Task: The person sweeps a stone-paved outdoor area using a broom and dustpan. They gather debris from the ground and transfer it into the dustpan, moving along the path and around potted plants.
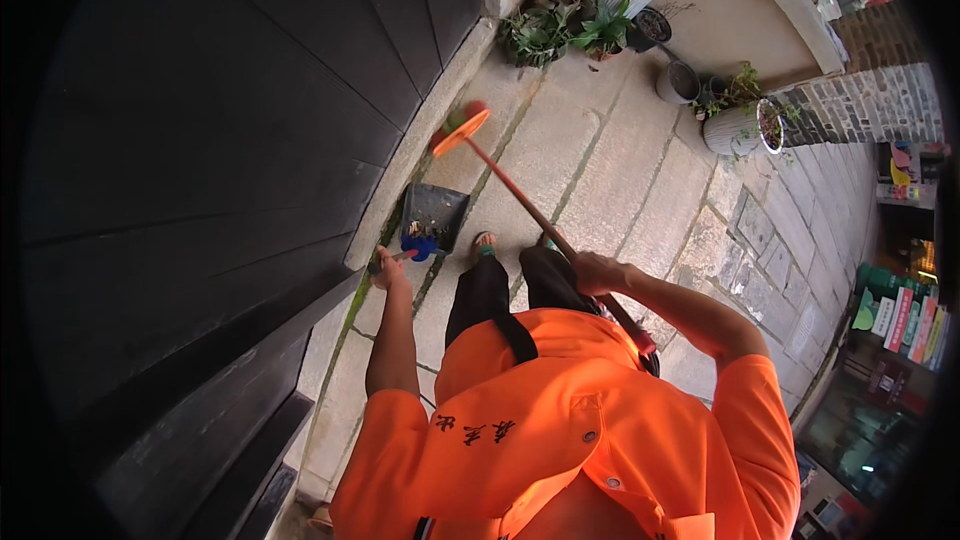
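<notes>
While the left hand (385, 268) apparently grips the dustpan (432, 222), the right hand (597, 272) clasps the broom (520, 198).

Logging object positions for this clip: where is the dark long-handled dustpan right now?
In the head view, the dark dustpan rests on the stone paving left of centre, beside the black wooden door's sill, held by the left hand, just ahead of the person's feet.

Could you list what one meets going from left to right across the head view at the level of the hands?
Dark wooden door → left hand → dustpan → right hand on the broom handle → stone paving → colourful shop shelves.
</notes>
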Motion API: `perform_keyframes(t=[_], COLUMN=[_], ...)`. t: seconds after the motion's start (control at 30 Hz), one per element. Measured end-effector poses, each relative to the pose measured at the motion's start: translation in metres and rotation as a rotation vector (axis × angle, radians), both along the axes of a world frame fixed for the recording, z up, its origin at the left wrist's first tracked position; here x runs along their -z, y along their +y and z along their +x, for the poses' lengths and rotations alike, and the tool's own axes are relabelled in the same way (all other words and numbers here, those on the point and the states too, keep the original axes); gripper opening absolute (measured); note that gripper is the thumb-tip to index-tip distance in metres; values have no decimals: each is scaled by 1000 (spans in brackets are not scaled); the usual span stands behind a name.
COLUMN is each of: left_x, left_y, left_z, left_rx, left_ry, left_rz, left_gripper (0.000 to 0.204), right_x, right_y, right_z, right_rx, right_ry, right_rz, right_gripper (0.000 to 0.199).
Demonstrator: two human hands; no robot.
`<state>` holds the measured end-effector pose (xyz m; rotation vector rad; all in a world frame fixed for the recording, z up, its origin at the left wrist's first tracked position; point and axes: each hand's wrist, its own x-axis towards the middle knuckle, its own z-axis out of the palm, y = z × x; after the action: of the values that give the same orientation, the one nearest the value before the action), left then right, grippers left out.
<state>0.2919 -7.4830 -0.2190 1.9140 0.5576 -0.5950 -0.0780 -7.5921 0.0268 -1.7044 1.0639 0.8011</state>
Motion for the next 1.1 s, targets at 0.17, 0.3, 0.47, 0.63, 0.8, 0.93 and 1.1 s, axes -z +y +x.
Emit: perform_keyframes(t=[0.17,0.3,0.47,0.63,0.8,0.93,1.1], left_x=[-13,-1,-15,-32,-32,-27,-18], left_y=[-7,9,20,36,63,78,98], left_z=[14,26,19,22,29,45,54], left_rx=[90,123,146,104,44,92,152], left_ry=[-10,-4,-36,-80,-98,-87,-61], left_rz=[4,-59,-51,15,105,61,-65], left_gripper=[26,25,28,31,32,25,21], right_x=[-74,-114,-67,-9,-36,-73,-133], right_y=[12,26,-5,-27,22,46,66], right_z=[-66,-87,-76,-15,20,-9,-48], right_rx=[126,366,588,512,48,42,394], right_ry=[173,119,48,61,129,106,123], right_rz=[124,146,37,59,86,154,343], right_gripper=[22,18,14,15,20,22,17])
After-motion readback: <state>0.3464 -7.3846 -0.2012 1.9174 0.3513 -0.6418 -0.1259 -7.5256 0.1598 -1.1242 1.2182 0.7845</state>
